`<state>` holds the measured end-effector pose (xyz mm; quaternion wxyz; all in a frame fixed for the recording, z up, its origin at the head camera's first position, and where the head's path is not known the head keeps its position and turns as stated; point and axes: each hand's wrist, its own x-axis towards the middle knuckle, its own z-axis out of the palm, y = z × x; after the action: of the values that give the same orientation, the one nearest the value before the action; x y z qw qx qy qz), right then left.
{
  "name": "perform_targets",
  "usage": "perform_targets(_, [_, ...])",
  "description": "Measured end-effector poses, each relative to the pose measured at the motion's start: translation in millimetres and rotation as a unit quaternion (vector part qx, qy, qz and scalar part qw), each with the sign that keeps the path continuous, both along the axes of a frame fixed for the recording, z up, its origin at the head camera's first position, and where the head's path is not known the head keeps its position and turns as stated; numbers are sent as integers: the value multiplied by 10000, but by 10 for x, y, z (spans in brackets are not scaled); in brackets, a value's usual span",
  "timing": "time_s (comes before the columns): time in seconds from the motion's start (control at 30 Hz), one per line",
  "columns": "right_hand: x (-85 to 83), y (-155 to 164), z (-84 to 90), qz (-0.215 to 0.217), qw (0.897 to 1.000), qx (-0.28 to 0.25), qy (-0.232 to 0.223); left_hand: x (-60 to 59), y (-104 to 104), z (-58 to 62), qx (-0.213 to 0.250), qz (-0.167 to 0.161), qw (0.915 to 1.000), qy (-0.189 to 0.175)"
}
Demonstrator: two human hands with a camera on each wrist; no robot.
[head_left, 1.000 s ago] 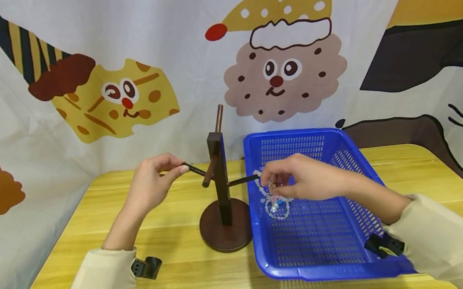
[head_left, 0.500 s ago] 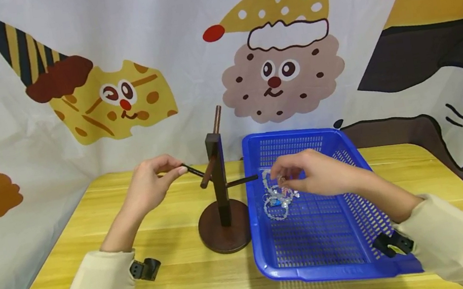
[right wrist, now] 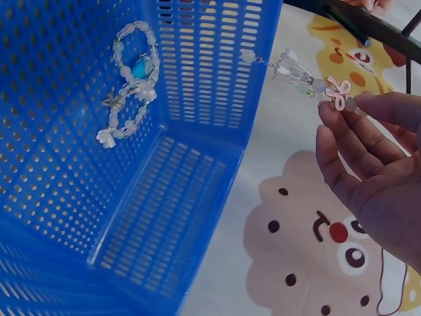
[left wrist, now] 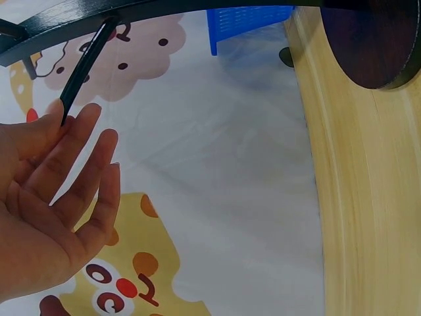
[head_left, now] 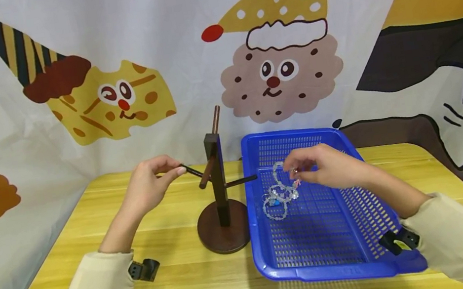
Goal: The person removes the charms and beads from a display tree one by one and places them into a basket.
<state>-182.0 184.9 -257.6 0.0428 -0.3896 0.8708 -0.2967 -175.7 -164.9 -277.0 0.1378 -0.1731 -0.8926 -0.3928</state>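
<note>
Hands: two, both in cream sleeves, one on each side of the stand.
Left hand point(head_left: 147, 184): pinches the tip of the stand's left peg between thumb and forefinger; other fingers lie loosely extended.
Right hand point(head_left: 322, 168): over the basket, fingertips pinching one bead bracelet point(head_left: 284, 184) near a small pink bow charm point(right wrist: 338, 92).
Bracelets: two seen; the held one hangs from the fingers, a second bracelet point(right wrist: 128, 82) lies on the basket floor just below it.
Held bracelet, look: clear and frosted white beads, short chain, pink bow; its long axis runs down and to the left from the fingertips toward the basket floor.
Lying bracelet, look: pale beads with one blue bead and a white flower charm, looped.
Basket point(head_left: 353, 166): one, blue, slotted plastic, rectangular, on the table right of the stand.
Stand point(head_left: 219, 186): one, dark wood, upright post on a round base, thin pegs pointing left, right and up.
Table point(head_left: 91, 225): yellow wood grain.
Backdrop point(head_left: 116, 96): white cloth printed with cartoon cookies.
</note>
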Motion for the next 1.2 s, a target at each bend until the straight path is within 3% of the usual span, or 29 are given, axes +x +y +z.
perform_targets(0.63, [-223,268,-343,-602,9930,-441,-914,-2,-7,-17,-24,10,9999,-107])
perform_targets(1.03, [-338,353,-597,-698,9888,-231,-1301,-11,0,-20,-18,2,10000,-93])
perform_targets(1.2, [-351,346,-644,-819,9896,-21,-1179,-13,1,-13,-22,2,10000,-94])
